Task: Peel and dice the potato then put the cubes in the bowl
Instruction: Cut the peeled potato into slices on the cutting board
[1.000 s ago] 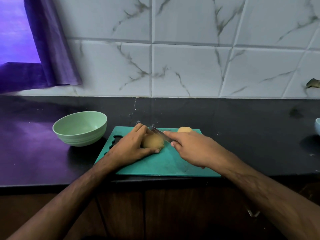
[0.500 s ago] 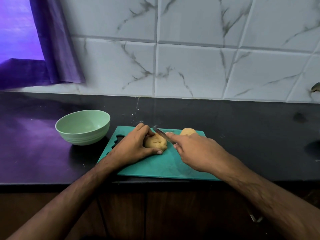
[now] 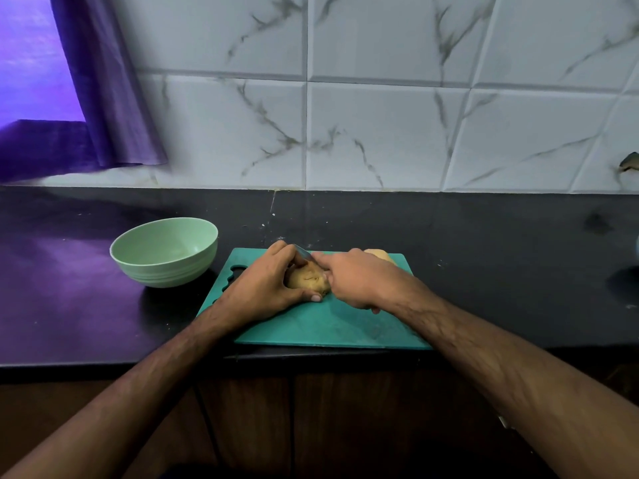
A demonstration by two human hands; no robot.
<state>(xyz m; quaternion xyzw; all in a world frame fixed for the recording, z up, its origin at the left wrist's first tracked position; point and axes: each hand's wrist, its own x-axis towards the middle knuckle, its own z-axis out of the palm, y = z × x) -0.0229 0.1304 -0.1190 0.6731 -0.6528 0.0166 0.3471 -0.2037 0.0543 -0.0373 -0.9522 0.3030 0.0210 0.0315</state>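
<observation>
Left hand [image 3: 266, 288] grips potato [image 3: 307, 280], right hand [image 3: 359, 280] holds knife [image 3: 302, 252]; cutting underway (bowl [image 3: 164, 250] has no cubes yet).

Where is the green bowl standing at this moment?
In the head view the green bowl stands on the dark counter, left of the teal cutting board and apart from it, beyond the left hand.

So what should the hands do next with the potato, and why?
Probably press the knife down through the potato. The left hand already grips it on the green board, the right hand holds the blade over it, and the bowl has no cubes in it yet.
</observation>
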